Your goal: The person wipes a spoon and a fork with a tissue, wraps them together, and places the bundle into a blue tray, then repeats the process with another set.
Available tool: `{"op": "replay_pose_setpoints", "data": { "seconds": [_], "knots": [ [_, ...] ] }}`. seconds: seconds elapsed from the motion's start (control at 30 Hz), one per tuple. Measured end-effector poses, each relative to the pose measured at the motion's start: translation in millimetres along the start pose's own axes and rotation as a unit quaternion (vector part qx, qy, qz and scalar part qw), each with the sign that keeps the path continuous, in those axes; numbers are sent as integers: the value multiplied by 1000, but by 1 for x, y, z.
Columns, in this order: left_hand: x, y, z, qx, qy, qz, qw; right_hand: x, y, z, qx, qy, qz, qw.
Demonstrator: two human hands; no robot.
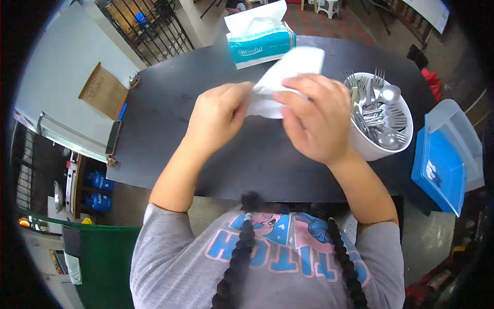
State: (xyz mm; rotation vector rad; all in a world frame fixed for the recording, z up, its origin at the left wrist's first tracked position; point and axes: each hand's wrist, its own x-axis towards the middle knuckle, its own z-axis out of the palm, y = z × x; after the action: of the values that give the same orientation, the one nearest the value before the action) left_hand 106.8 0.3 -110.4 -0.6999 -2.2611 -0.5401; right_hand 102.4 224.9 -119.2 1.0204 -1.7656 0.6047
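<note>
Over matte black table (170, 108) | left hand (218, 116), right hand (314, 118): fingers pinched on soft white tissue (296, 67), seemingly folded

I see both my forearms reaching forward, bare below grey sleeves, and meeting at the middle. My left hand (216, 118) is curled, fingers pinched toward the thumb. My right hand (316, 116) is bent at the wrist, fingers spread and curved inward, fingertips nearly touching the left.
</note>
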Motion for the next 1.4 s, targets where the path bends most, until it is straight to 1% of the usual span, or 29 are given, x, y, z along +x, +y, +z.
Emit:
{"op": "replay_pose_setpoints", "data": {
  "seconds": [0.07, 0.1, 0.17, 0.2, 0.23, 0.3, 0.33, 0.4, 0.47, 0.5, 0.57, 0.6, 0.67, 0.77, 0.87, 0.9, 0.97, 1.0, 1.03, 1.1, 1.13, 1.17, 1.2, 1.23, 1.27, 1.3, 1.33, 1.37, 1.4],
  "knots": [
    [0, 0, -4, 10, -28, 87, 996, 20, -8, 3, 12, -30, -8, 999],
    [1, 3, -8, 5, -30, 86, 996, 24, -8, 6, 26, -53, -16, 998],
    [1, 9, -14, 19, -81, 87, 993, 27, 1, 12, 29, -81, -26, 996],
    [1, 9, -13, 15, -80, 88, 993, 28, 6, 14, 34, -105, -43, 993],
    [2, 8, -11, -2, -64, 94, 994, 28, 9, 15, 32, -107, -43, 993],
    [4, 4, -10, -19, -44, 99, 994, 23, 15, 20, 90, -117, 3, 989],
    [4, 0, -8, -27, -50, 86, 995, 22, 16, 23, 89, -119, 2, 989],
    [4, -3, -5, -34, -56, 72, 995, 16, 15, 27, 68, -72, 6, 995],
    [3, -1, -1, -83, -60, 5, 995, 12, 12, 28, 44, -82, 18, 995],
    [2, 1, 2, -86, -61, 4, 994, 9, 9, 28, 20, -92, 29, 995],
    [-1, 4, 10, -146, -30, -83, 985, 2, 1, 31, 10, -82, 23, 996],
    [-3, 3, 15, -147, -30, -87, 985, -2, -2, 33, 3, -69, 14, 997],
    [-11, -2, 24, -203, -8, -97, 974, -9, -6, 38, 3, -75, 10, 997],
    [-25, -11, 31, -220, 6, -125, 968, -15, -8, 45, 6, -81, -7, 997],
    [-26, -20, 30, -207, 18, -147, 967, -24, -21, 51, 44, -137, -21, 989],
    [-25, -22, 28, -207, 34, -168, 963, -25, -25, 49, 45, -139, -21, 989],
    [-27, -29, 28, -234, 39, -221, 946, -25, -30, 48, 94, -218, -44, 970],
    [-28, -34, 29, -233, 41, -221, 946, -28, -31, 53, 133, -214, -63, 966],
    [-30, -41, 29, -248, 49, -209, 945, -29, -29, 52, 134, -215, -64, 965],
    [-31, -48, 29, -264, 56, -199, 942, -28, -25, 44, 293, -343, -62, 890],
    [-31, -50, 29, -291, 51, -197, 935, -22, -22, 40, 324, -304, -49, 895],
    [-32, -51, 29, -318, 46, -195, 926, -14, -18, 33, 325, -305, -50, 894],
    [-33, -51, 29, -319, 47, -198, 926, -6, -12, 27, 273, -237, -6, 932],
    [-33, -50, 28, -318, 25, -169, 932, -2, -7, 26, 216, -165, 39, 961],
    [-33, -48, 28, -318, 2, -140, 938, -2, 3, 33, 224, -119, 92, 963],
    [-33, -45, 28, -321, -1, -141, 936, -2, 13, 39, 229, -71, 145, 960],
    [-34, -41, 28, -328, -24, -149, 933, 0, 17, 40, 238, -102, 180, 949],
    [-34, -37, 28, -334, -46, -155, 929, -2, 21, 42, 235, -103, 183, 949],
    [-33, -33, 28, -338, -55, -145, 928, -7, 24, 44, 285, -155, 209, 923]
  ]
}}
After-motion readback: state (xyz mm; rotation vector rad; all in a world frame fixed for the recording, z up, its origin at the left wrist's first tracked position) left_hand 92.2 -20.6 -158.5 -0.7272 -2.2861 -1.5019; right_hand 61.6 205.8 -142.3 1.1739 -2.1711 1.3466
